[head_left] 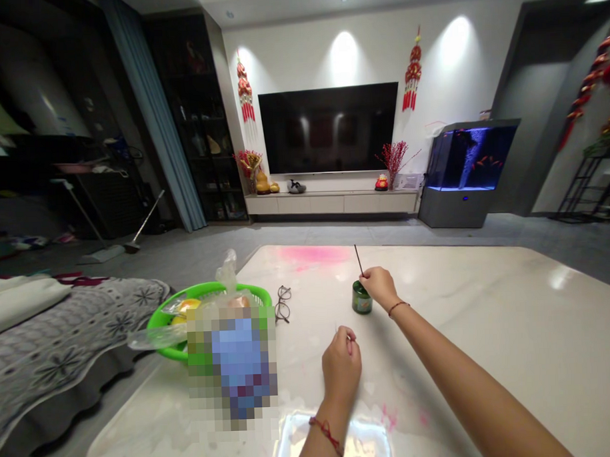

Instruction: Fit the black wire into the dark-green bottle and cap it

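In the head view, the right hand (380, 287) was closed in a pinch on a thin dark stick (358, 260), which tilted up from the fingers, with a green jar (362, 298) just beneath them. The left hand (342, 370), nearer the camera, had its fingers drawn together on a thin pale sliver (336, 329), too small to identify. Left of that hand lay a pixelated blur (237, 364), then wire-framed glasses (282, 304) and a green basket (161, 323), all on a pale marble table (437, 297).
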Motion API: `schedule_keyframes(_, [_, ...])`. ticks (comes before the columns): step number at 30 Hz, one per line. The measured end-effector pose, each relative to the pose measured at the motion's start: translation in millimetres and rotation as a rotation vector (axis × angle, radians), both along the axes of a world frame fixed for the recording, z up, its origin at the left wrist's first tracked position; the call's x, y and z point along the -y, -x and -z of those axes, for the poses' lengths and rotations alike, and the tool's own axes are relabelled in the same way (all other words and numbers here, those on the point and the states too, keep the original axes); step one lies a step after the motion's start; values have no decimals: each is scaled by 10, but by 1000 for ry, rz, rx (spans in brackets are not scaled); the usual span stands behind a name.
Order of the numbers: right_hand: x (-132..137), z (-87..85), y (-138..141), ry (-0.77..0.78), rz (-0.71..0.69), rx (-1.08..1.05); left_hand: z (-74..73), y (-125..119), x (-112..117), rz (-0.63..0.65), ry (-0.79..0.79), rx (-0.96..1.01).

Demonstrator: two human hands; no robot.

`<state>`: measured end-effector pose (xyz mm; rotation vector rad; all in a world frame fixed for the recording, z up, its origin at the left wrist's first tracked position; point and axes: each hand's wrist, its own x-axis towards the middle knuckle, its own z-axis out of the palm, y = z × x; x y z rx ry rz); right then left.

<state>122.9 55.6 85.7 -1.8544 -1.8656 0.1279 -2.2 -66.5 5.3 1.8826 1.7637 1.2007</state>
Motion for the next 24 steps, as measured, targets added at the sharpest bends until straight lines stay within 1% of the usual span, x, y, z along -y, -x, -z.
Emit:
schedule_keyframes(6, [-139, -104, -35, 51, -48, 54, -9, -1, 0, 3, 1, 2])
schedule_keyframes(13, [-254, -245, -74, 104, -162, 157, -18, -8, 1, 3, 5, 12])
schedule_keyframes(19, [-195, -309, -53, 86, -214, 255, -15, -8, 5, 2, 2, 13])
schedule_keyframes(24, [-135, -312, -56, 78, -223, 292, -16, -12, -3, 14, 4, 21])
